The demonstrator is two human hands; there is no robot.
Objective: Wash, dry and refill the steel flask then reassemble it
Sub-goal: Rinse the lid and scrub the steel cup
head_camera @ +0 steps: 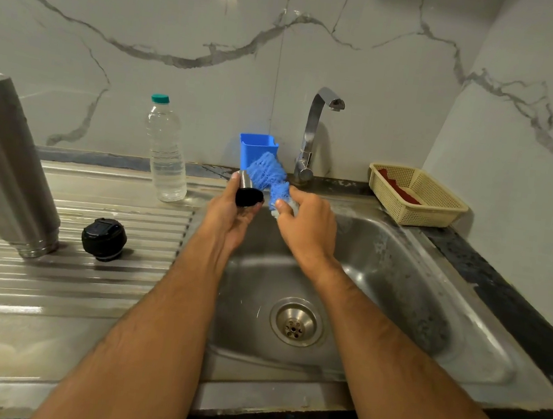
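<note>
Both forearms fill the bottom of my view, reaching out over the steel sink (396,292). Left hand (229,214) grips the flask's steel cup (248,189), fingers curled round it, dark open mouth facing me, held above the sink's far-left corner. Right hand (304,226) pinches a blue mesh scrubber (270,177) between thumb and curled fingers; scrubber sits against the cup's right side, touching it. Steel flask body (8,165) stands mouth-down and leaning on the ribbed drainboard (70,282) at far left, well apart from my hands. Black flask lid (104,239) lies on the drainboard just right of the flask mouth. Clear plastic water bottle (164,151) with a teal cap stands upright at the back of the drainboard, near the left hand. Blue plastic holder (256,148) stands against the wall behind the scrubber. Chrome tap (313,134) beside it, no water visible from the spout. Cream perforated basket (417,198) sits on the counter right of the tap, something red inside. Drain strainer (296,322) visible in the basin.
</note>
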